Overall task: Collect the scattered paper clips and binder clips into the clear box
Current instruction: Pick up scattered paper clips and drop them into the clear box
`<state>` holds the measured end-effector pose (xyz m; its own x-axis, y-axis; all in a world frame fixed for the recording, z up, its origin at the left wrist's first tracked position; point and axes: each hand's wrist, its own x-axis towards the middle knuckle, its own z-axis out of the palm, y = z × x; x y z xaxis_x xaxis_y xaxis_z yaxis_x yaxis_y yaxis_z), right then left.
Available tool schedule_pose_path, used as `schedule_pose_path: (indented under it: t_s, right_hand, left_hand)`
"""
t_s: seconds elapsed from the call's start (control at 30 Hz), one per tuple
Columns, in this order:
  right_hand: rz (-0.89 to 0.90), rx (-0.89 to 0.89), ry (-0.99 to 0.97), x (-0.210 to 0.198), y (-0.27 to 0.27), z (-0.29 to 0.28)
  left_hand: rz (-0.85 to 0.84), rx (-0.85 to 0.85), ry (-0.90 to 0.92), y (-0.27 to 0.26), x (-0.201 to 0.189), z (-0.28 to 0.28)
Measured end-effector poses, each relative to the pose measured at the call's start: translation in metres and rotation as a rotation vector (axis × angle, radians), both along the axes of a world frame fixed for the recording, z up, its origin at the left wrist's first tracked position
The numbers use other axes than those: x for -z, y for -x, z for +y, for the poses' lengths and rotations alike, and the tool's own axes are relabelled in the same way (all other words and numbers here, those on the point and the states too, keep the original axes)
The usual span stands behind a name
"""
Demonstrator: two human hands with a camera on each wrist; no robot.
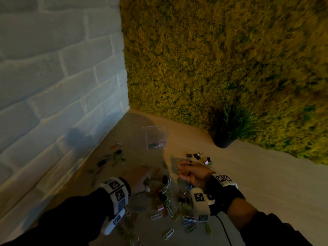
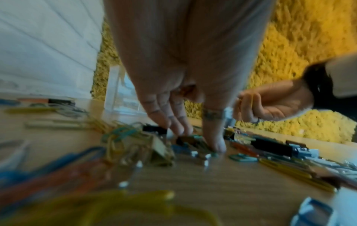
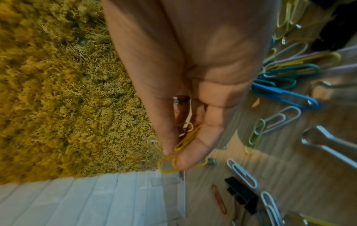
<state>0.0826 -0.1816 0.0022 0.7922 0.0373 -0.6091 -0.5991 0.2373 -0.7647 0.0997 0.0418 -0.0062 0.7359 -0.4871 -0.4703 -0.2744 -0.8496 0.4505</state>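
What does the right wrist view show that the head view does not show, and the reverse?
Only the right wrist view shows the grip clearly: the right hand pinches a yellow paper clip between thumb and finger, with more clips inside the palm. Only the head view shows the left hand on the clip pile, the potted plant and a few clips already inside the clear box. Both show scattered clips on the wooden table, the moss wall and the white brick wall.
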Motion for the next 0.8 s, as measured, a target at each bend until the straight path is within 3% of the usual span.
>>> schedule_pose_path:
  t_s: [0.2, 0.3, 0.47, 0.6, 0.67, 0.73, 0.8]
  right_hand:
    - [0.025, 0.019, 0.012, -0.002, -0.006, 0.005]
    - [-0.080, 0.008, 0.025, -0.015, -0.024, 0.013]
    - [-0.345, -0.004, 0.306, -0.060, -0.072, 0.042]
    - [-0.491, -0.123, 0.664, -0.059, -0.103, 0.063]
    - [-0.526, -0.248, 0.812, -0.051, -0.108, 0.067]
    - [-0.539, -0.355, 0.876, -0.044, -0.110, 0.066]
    - [-0.607, -0.351, 0.896, -0.040, -0.111, 0.059]
  left_hand:
    - [0.010, 0.015, 0.071, -0.002, 0.005, -0.001]
    - [-0.007, 0.059, 0.069, -0.001, 0.002, -0.004]
    - [-0.068, 0.093, 0.056, 0.004, 0.004, -0.009]
    - [0.024, -0.106, 0.216, -0.005, -0.007, 0.001]
    - [0.199, -0.302, 0.457, -0.011, -0.023, 0.006]
    - [0.461, -0.505, 0.882, -0.020, -0.034, 0.007]
    - [0.683, -0.733, 1.222, -0.034, -0.038, 0.007]
